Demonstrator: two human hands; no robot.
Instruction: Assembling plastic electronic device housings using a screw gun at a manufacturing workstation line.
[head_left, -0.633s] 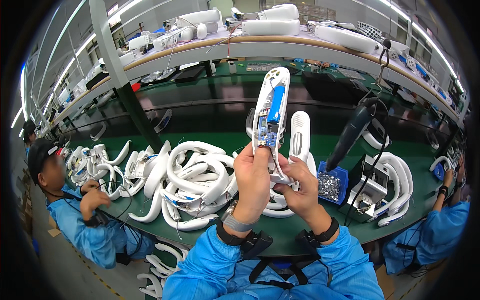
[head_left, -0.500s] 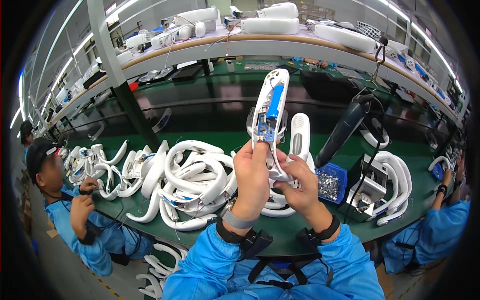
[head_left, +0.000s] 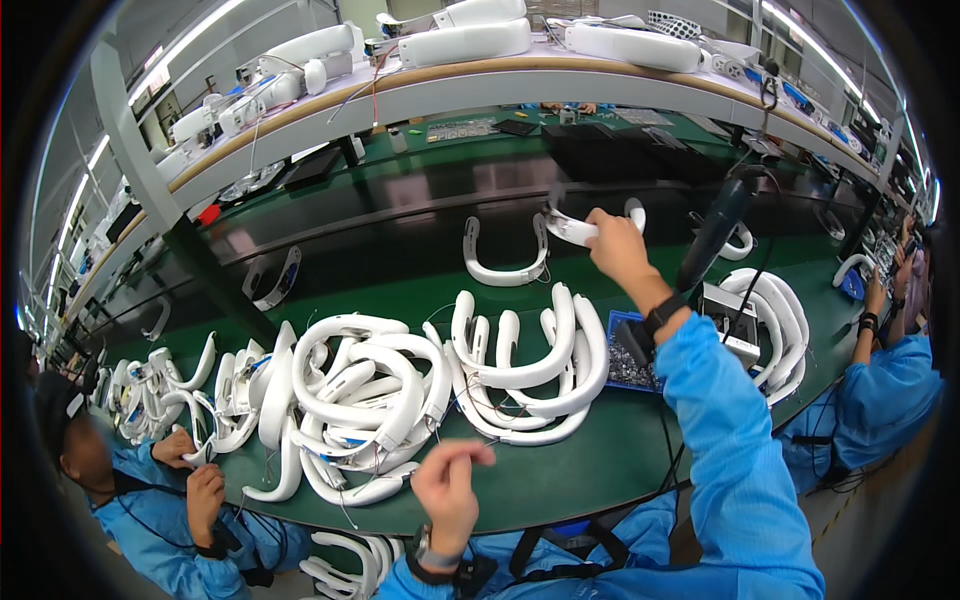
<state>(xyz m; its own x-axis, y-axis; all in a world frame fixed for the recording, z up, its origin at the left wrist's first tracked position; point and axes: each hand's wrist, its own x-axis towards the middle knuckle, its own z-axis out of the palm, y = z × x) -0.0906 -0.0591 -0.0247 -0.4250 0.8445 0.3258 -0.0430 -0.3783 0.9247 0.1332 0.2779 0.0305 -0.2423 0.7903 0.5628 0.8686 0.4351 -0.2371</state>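
My right hand (head_left: 620, 248) reaches far across the bench with its fingers closed on a white U-shaped neckband housing (head_left: 572, 229), held over the dark strip behind the green bench top. Part of that housing is blurred. Left of it, another white neckband (head_left: 508, 275) lies with its open ends pointing away. My left hand (head_left: 448, 490) hangs near the bench's front edge, fingers curled in and nothing visible in them. Between my hands is a group of stacked white neckbands (head_left: 530, 405), with a tangled heap of more neckbands (head_left: 365, 390) to its left.
A dark electric screwdriver (head_left: 715, 225) hangs at the right, above a blue bin (head_left: 635, 372) of small metal parts. A metal box-shaped device (head_left: 728, 335) stands beside more neckbands (head_left: 780, 330). Overhead runs a loaded shelf (head_left: 480, 95). Co-workers sit at left and right.
Both hands held the opened neckband with its blue battery and board. Now my right hand has carried a neckband away from me, and my left hand has let go and drawn back.
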